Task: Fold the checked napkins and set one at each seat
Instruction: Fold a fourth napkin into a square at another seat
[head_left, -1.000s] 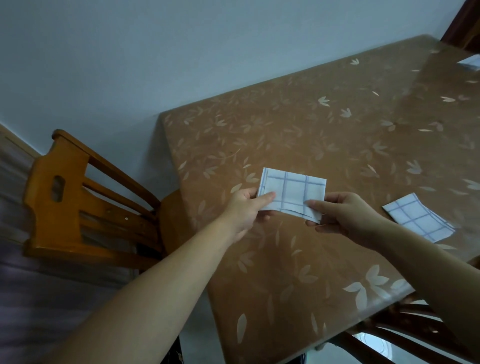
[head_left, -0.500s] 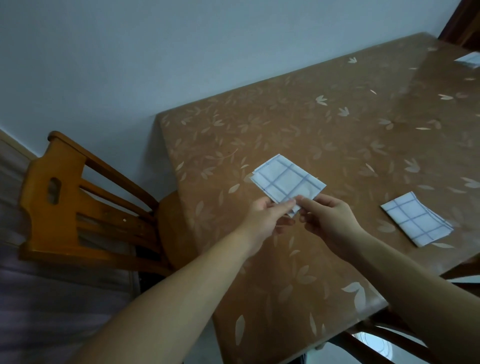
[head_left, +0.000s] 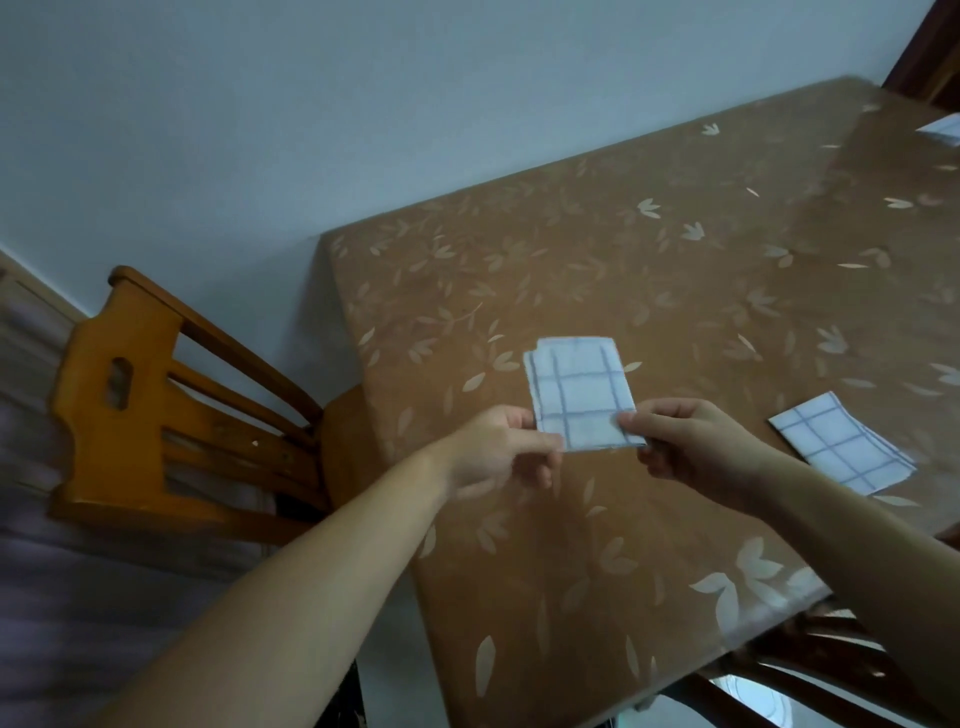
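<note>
Both hands hold one folded checked napkin (head_left: 579, 392) above the near-left part of the desk (head_left: 597, 260), which is covered in a brown cloth with pale leaf prints. The left hand (head_left: 496, 454) pinches the napkin's lower left corner, thumb on top, the other fingers curled beneath and mostly hidden. The right hand (head_left: 685, 441) pinches the lower right corner the same way; its fingertips below the cloth cannot be seen. The napkin's layers do not line up exactly: a second edge peeks out along its top and left sides. Whether its far edge touches the desk or hangs just above cannot be told. A second folded napkin (head_left: 841, 447) lies flat on the desk to the right, near the right forearm, well apart from the held one; its near corner curls slightly. At the far right edge of the view a pale patch (head_left: 941, 131) rests on the desk, cut off by the frame and too small to identify for certain. A wooden chair (head_left: 150, 410) stands at the desk's left end, its seat tucked partly under the cloth. Another chair (head_left: 810, 654) is dimly visible under the near right corner, mostly hidden by the desk and arm.
</note>
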